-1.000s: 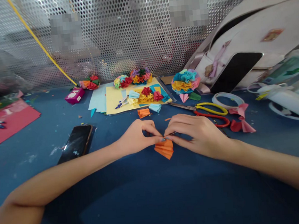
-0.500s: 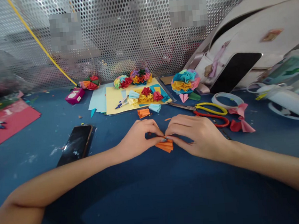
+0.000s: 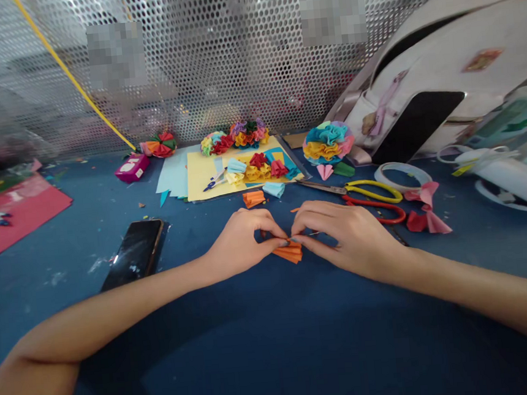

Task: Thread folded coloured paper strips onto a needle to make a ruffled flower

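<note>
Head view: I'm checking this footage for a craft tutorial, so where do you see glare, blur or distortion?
In the head view, the perforated metal mesh panel glares white and has pixelated patches, the far left edge is blurred, the black smartphone shows a glare spot, and the orange pleated paper stays fairly sharp.

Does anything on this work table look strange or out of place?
Pale smears mark the blue work surface beside the smartphone. They stand out as whitish patches on the dark blue, possibly dried glue.
</note>
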`<state>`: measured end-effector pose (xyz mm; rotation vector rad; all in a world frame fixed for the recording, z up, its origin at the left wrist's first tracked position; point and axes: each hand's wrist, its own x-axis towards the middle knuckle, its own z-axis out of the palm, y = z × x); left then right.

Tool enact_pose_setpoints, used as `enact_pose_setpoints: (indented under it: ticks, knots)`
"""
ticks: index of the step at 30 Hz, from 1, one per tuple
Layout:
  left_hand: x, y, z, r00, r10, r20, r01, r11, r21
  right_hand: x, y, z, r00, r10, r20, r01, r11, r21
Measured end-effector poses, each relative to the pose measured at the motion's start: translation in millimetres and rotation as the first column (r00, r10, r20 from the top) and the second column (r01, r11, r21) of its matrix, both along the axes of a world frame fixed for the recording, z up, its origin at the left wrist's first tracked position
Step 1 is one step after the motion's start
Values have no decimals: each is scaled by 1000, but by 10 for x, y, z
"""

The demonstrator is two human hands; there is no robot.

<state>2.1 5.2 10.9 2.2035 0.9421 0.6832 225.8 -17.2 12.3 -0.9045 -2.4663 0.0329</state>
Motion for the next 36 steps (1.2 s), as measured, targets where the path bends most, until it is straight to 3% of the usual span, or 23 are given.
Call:
enact_pose_setpoints:
  ticks: [3, 7, 11, 13, 15, 19, 21, 23, 27, 30, 33, 36]
  knots:
    - [-1, 13, -2, 1000, -16, 4, 16, 999, 32, -10, -15, -4, 1000, 13, 1, -13, 1000, 22]
    - [-10, 54, -13, 995, -80, 66, 78, 996, 32, 3, -16, 14, 996, 56, 72, -72, 968, 242]
    - [-16, 88, -13, 981, -149, 123, 156, 987, -45, 61, 22, 67, 970, 120, 213, -215, 831, 512]
    - [-19, 91, -4, 980, -158, 120, 167, 984, -64, 79, 38, 89, 954, 159, 255, -282, 765, 579]
    - [-22, 85, 10, 983, -148, 104, 153, 987, -41, 73, 38, 95, 959, 147, 243, -263, 785, 561]
    - [-27, 53, 47, 994, -94, 55, 91, 994, 58, 11, -8, 61, 994, 53, 97, -77, 961, 265]
    - [-25, 38, 62, 998, -69, 7, 68, 993, 99, -17, -37, 38, 1000, 27, 12, -28, 993, 116]
    - [-21, 33, 65, 998, -61, -22, 63, 992, 113, -33, -58, 23, 1000, 11, -18, -9, 998, 62]
    - [-20, 65, 32, 992, -123, 28, 121, 991, 50, -32, -64, 28, 996, 23, 84, -42, 973, 228]
    - [-29, 100, 9, 982, -169, 88, 172, 985, -29, -8, -44, 53, 979, 67, 194, -150, 877, 456]
    - [-34, 109, 15, 975, -188, 114, 201, 973, -114, 17, -22, 84, 956, 148, 252, -271, 771, 576]
    - [-28, 92, 35, 982, -165, 97, 176, 976, -125, 22, -13, 105, 957, 138, 253, -259, 798, 544]
